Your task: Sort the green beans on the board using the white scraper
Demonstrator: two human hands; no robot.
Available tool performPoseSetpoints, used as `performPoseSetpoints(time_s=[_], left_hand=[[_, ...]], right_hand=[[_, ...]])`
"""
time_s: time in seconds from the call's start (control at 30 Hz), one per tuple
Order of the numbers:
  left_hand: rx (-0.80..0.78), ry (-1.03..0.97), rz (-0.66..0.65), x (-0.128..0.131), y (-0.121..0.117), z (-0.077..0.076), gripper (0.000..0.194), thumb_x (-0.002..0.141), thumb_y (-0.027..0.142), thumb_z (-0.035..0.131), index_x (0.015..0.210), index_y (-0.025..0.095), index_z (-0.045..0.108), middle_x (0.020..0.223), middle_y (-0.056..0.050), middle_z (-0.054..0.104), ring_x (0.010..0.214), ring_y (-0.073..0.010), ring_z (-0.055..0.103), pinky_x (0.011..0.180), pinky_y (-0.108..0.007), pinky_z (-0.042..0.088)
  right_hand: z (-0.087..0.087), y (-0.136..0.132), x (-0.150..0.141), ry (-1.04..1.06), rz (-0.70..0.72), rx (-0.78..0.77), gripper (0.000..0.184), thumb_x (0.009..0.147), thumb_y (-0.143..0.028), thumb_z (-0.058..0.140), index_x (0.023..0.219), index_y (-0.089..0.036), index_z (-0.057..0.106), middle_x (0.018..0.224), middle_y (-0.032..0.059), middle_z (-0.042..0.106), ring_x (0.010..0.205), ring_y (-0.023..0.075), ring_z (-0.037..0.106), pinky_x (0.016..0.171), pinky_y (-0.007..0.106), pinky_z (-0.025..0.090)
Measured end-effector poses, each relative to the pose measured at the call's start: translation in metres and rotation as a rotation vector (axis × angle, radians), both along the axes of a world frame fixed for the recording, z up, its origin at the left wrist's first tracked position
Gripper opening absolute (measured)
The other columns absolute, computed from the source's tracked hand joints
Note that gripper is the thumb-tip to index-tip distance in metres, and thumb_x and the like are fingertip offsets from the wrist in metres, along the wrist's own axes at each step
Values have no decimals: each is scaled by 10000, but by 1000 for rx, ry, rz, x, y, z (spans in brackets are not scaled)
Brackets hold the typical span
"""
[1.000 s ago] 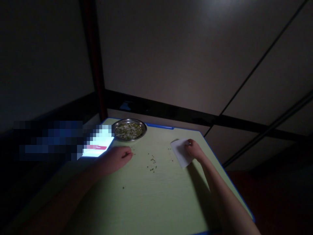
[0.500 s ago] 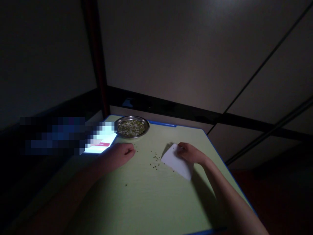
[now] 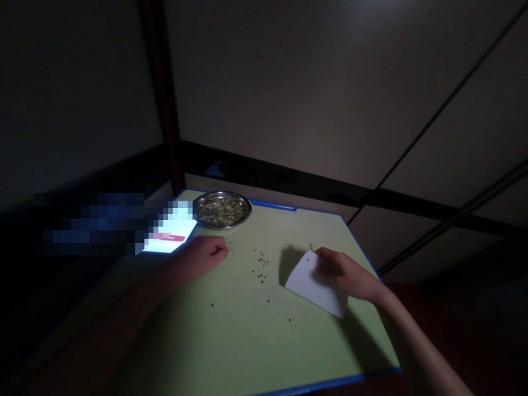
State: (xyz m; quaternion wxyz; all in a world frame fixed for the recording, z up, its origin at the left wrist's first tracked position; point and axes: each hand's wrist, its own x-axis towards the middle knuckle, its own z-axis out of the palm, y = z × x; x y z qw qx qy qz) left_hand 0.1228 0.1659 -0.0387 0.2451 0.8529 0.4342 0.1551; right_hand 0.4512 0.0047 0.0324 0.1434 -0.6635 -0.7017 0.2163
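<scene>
My right arm reaches in from the lower right, and my right hand is bent over a white sheet, its fingers closed on the sheet's upper edge. The sheet slants down toward me over the right part of the green table, throwing a shadow to its left; whether its lower edge touches the tabletop I cannot tell. One small dark speck sits near its top corner. My left forearm comes in low from the lower left, and my left hand is curled into a loose fist, fingers folded in, just on the near side of the round metal plate. I cannot tell whether anything is inside that fist. The plate, at the far left corner, holds a green and white mix. Small seeds lie scattered between my hands, and a bright screen glows left of the plate.
</scene>
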Motion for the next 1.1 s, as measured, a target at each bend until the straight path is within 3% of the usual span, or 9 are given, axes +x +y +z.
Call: performPoseSetpoints(time_s=[0.37,0.57,0.73,0.83,1.1], left_hand=[[6,-2,7,1,-2,2,311,848,405,451,668,187,582,566,15,526,564,-132,474,572,-265,283],[20,-13,-11,0,-2,0,317,855,408,458,665,186,580,565,22,517,566,-126,470,572,-261,273],[30,-21,-15,-1,1,-6,332,868,421,453,680,188,595,565,27,516,564,-122,469,566,-255,277],[25,-36,-14,-1,0,-4,332,865,431,463,687,186,598,585,19,542,578,-126,486,570,-254,289],[34,-46,-3,-2,-3,-2,336,867,422,467,682,181,610,573,14,549,562,-126,499,558,-253,298]], right_hand=[[4,-42,-30,-174,-108,23,325,844,-226,537,1151,-237,643,963,98,744,889,251,686,766,319,465],[-11,-65,-34,-180,-186,18,339,835,-204,530,1153,-232,643,926,107,742,884,256,687,777,342,474],[-22,-63,-49,-105,-164,80,336,850,-201,494,1162,-186,617,890,104,731,874,244,686,769,345,487],[-22,-56,-51,-26,-220,123,364,864,-231,481,1210,-161,569,953,130,717,931,259,673,819,378,489],[-37,-52,-52,231,-296,103,384,875,-281,486,1239,-166,528,960,109,694,918,244,662,834,364,496]])
